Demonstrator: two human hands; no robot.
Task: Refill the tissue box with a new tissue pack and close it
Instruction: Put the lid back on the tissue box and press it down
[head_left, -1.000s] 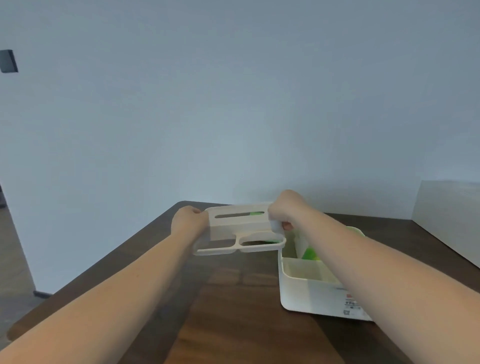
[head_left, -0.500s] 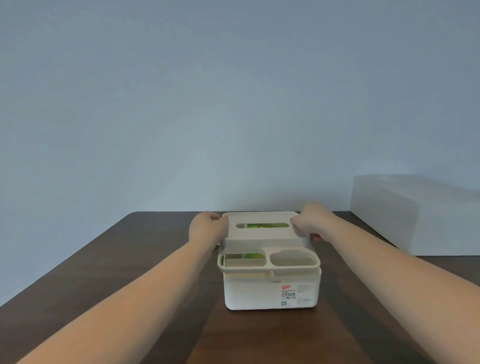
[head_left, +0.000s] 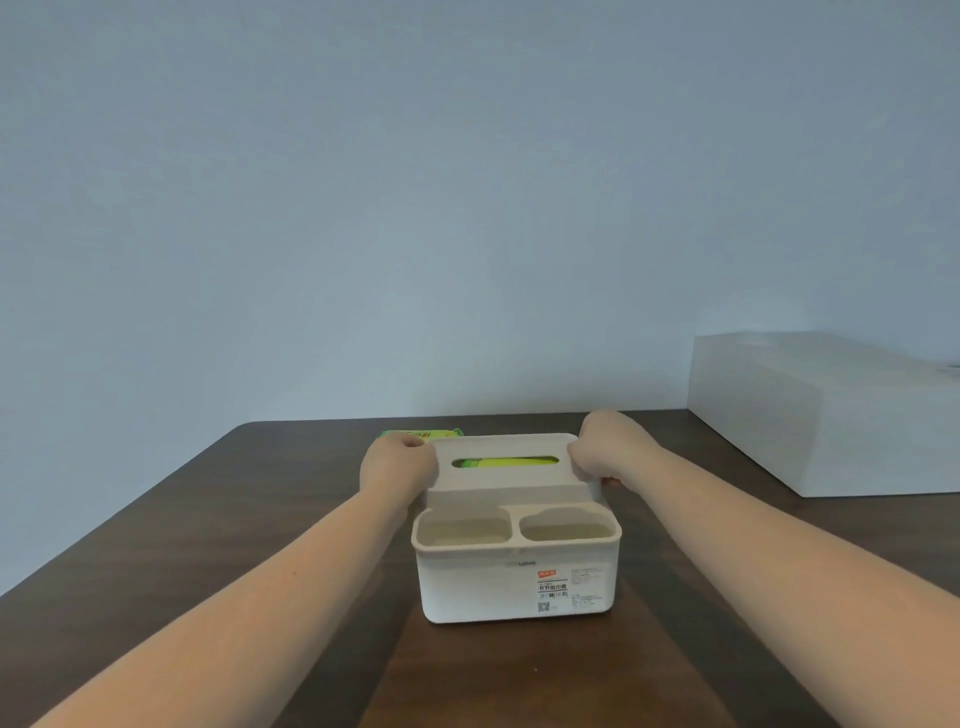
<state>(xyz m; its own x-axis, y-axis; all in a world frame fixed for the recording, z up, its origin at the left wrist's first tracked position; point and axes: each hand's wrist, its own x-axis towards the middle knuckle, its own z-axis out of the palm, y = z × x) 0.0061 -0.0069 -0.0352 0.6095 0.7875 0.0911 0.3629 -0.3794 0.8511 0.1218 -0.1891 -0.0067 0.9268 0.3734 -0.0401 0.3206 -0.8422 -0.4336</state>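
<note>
a white tissue box (head_left: 514, 582) stands mid-way across a dark wooden table (head_left: 208, 545), its lid (head_left: 506, 486) seated on top. the left hand (head_left: 397, 462) and right hand (head_left: 605, 449) curl closed around the lid's two ends. a green tissue pack (head_left: 504, 462) shows through the slot; another green pack (head_left: 421, 434) lies just behind the box.

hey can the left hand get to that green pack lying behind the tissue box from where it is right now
Probably yes. The left hand grips the left end of the lid, and the green pack lies on the table just beyond its knuckles with nothing between them. It would have to release the lid first.
</note>
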